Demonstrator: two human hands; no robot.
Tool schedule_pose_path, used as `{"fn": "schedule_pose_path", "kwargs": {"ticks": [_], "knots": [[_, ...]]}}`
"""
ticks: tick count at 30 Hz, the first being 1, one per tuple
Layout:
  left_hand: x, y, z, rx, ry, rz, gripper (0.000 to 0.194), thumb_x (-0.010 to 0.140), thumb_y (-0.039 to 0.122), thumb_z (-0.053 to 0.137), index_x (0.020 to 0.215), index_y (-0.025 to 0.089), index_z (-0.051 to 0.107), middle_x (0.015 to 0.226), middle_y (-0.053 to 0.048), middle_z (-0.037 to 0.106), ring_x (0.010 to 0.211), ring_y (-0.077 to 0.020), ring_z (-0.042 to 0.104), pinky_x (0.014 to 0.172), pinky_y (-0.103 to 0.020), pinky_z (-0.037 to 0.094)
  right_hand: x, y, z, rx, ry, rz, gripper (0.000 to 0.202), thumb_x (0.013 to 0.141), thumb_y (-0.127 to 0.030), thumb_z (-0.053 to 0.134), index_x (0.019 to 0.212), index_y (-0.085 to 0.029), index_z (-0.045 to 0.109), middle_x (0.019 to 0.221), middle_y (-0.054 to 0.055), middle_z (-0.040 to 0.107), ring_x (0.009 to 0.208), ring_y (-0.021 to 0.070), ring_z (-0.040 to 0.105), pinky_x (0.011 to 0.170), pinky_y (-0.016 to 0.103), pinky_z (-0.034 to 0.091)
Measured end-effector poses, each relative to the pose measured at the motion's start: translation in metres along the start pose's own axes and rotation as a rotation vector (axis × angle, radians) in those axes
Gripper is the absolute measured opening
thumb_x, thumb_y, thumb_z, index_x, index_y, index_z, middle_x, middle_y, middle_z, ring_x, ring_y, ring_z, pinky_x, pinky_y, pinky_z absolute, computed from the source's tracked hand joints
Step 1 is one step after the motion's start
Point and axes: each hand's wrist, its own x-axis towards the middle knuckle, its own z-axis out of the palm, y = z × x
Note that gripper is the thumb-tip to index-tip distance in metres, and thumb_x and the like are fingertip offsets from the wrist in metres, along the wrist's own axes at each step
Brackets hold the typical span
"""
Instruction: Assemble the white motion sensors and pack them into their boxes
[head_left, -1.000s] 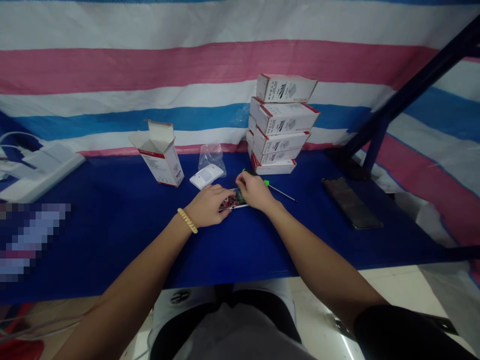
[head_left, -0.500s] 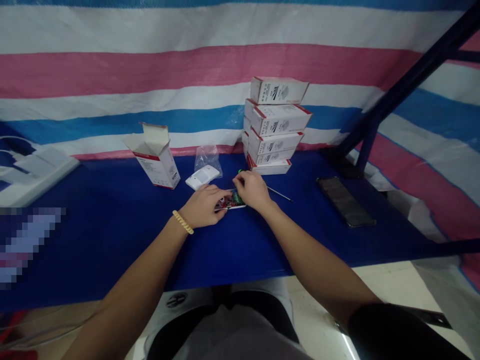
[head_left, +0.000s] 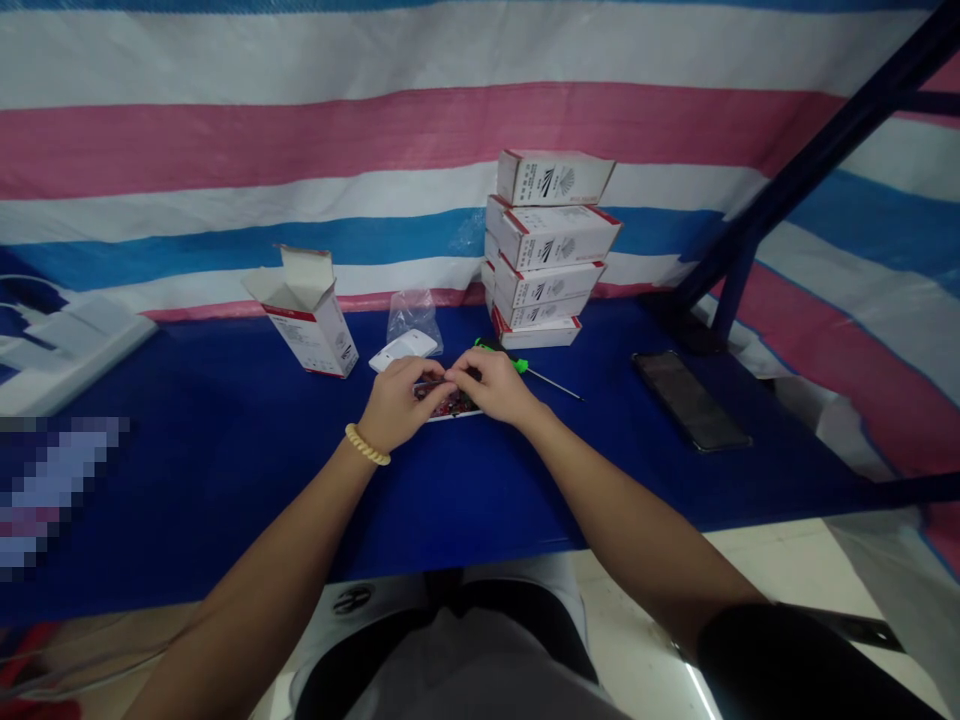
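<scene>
My left hand (head_left: 396, 402) and my right hand (head_left: 495, 386) meet at the fingertips above a circuit board (head_left: 454, 404) in a white housing. Each hand's thumb and fingers are closed in a pinch; whatever sits between them is too small or hidden to make out. My fingers cover much of the board, leaving its reddish front part in sight. Just beyond my right hand lies a screwdriver (head_left: 522, 366) with a green and black handle, its shaft pointing right. A white plastic cover (head_left: 403, 348) rests behind my left hand, beside a clear plastic bag (head_left: 415, 312).
An opened carton (head_left: 315, 335) stands at the back left. Several white and red boxes (head_left: 559, 240) are stacked at the back. To the right lies a dark phone (head_left: 690, 402), near a blue metal frame (head_left: 739, 270). A white power strip (head_left: 67, 350) is on the far left.
My right hand has shifted left from the board's right end, uncovering the screwdriver's green handle. My left fingers have lifted from the board and now meet the right fingertips.
</scene>
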Motion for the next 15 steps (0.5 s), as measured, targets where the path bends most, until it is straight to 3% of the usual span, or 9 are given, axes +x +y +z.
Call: {"fn": "schedule_pose_path", "kwargs": {"ticks": [5, 9, 15], "knots": [[0.0016, 0.0042, -0.0036, -0.167, -0.046, -0.061, 0.012, 0.081, 0.028, 0.07, 0.082, 0.017, 0.064, 0.075, 0.0, 0.069, 0.066, -0.0113, 0.062, 0.064, -0.024, 0.052, -0.0009, 0.0014, -0.0042, 0.27, -0.123, 0.087, 0.028, 0.081, -0.042, 0.061, 0.072, -0.016, 0.062, 0.058, -0.004, 0.053, 0.054, 0.0078, 0.043, 0.053, 0.023, 0.034], [0.0023, 0.0075, -0.0058, -0.241, -0.052, -0.044, 0.007, 0.08, 0.022, 0.072, 0.08, 0.017, 0.067, 0.073, 0.0, 0.07, 0.064, -0.0105, 0.062, 0.06, -0.022, 0.05, -0.0005, -0.0002, -0.0065, 0.433, -0.195, 0.11, 0.031, 0.074, -0.045, 0.068, 0.067, -0.015, 0.062, 0.059, -0.003, 0.056, 0.055, 0.0073, 0.045, 0.052, 0.022, 0.034], [0.0015, 0.0088, -0.0067, -0.27, -0.009, 0.015, 0.004, 0.081, 0.021, 0.071, 0.083, 0.018, 0.071, 0.081, -0.002, 0.072, 0.07, -0.0119, 0.064, 0.064, -0.025, 0.053, 0.0004, -0.0025, -0.0052, 0.516, -0.19, 0.164, 0.034, 0.065, -0.047, 0.076, 0.064, -0.016, 0.062, 0.057, -0.003, 0.056, 0.054, 0.0071, 0.045, 0.052, 0.022, 0.033]]}}
